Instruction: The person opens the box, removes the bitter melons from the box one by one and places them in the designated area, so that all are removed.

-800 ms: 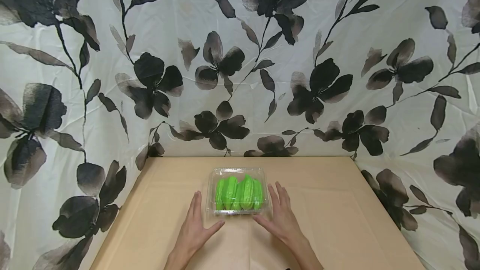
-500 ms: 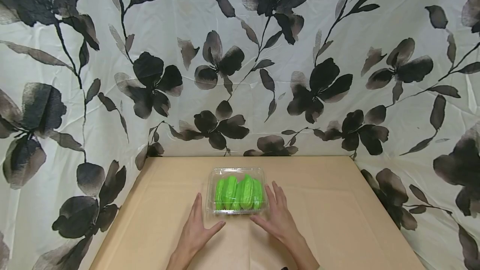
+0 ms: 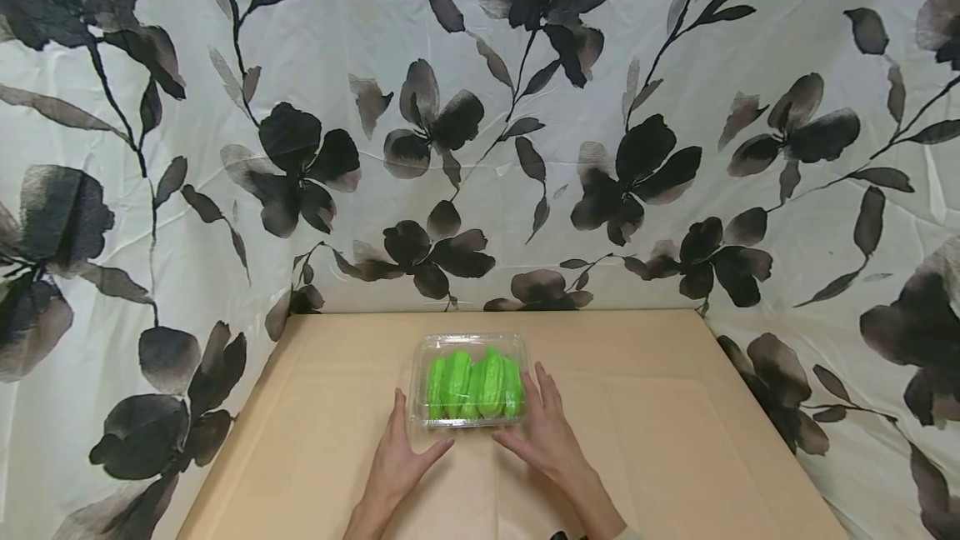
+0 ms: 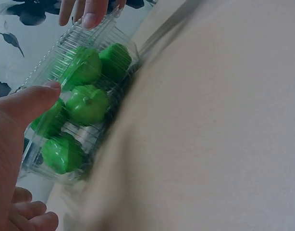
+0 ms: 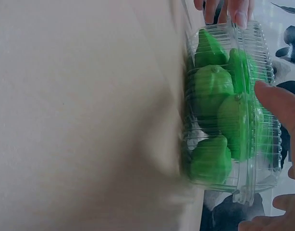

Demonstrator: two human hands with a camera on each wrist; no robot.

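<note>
A clear plastic clamshell box (image 3: pixel 468 342), lid closed, sits on the table. Inside it lie several bright green, ribbed, elongated pieces (image 3: pixel 491 386) that look like bitter melons or cucumbers. My left hand (image 3: pixel 397 458) is spread at the box's near left corner, thumb pointing inward. On the opposite side my right hand (image 3: pixel 553 440) has its fingertips right at the box's right wall, thumb along the near edge. Both wrist views show the ends of the green pieces (image 4: pixel 87 105) through the plastic, with a thumb (image 5: pixel 277 103) in front of the box.
The table (image 3: pixel 337 373) is covered in smooth tan material with faint creases. Behind it and along both sides hangs a white cloth (image 3: pixel 352 15) printed with dark flowers. A small black object (image 3: pixel 558 535) shows at the right wrist.
My right hand has moved left, bringing its fingers to the box's side. The left hand has shifted slightly right, closer to the box. The head view has shifted a little.
</note>
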